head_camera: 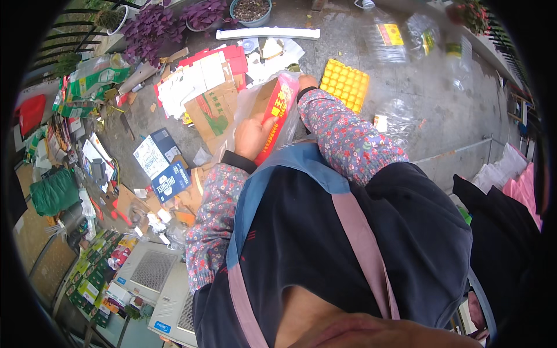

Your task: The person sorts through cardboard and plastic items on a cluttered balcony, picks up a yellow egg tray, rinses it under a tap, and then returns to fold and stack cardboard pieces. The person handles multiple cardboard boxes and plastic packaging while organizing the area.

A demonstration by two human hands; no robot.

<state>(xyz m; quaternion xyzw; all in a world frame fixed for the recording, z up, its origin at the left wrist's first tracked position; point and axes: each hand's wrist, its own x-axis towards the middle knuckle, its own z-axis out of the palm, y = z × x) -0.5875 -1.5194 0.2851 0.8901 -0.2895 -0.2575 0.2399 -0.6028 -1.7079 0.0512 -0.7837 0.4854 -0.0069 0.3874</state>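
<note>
A clear plastic bag with a red printed band (278, 111) is stretched out before my body, and something brown like cardboard shows through or inside it. My left hand (253, 137) grips its near side, thumb pressed on the red band. At the bag's far right edge, my right hand (308, 81) has its fingers closed on the plastic; the fingertips are partly hidden. Just left of the bag lies a flattened brown cardboard carton (212, 111) with green print. White paper sheets (196, 85) and red cardboard (237, 61) lie beyond it.
To the right lie a yellow egg tray (346, 85) and several clear plastic bottles (385, 41). Blue Tsingtao cartons (172, 182) lie left, near a green bag (55, 191). Potted purple plants (154, 32) and a white foam strip (267, 33) mark the far side. Air-conditioner units (148, 269) stand lower left.
</note>
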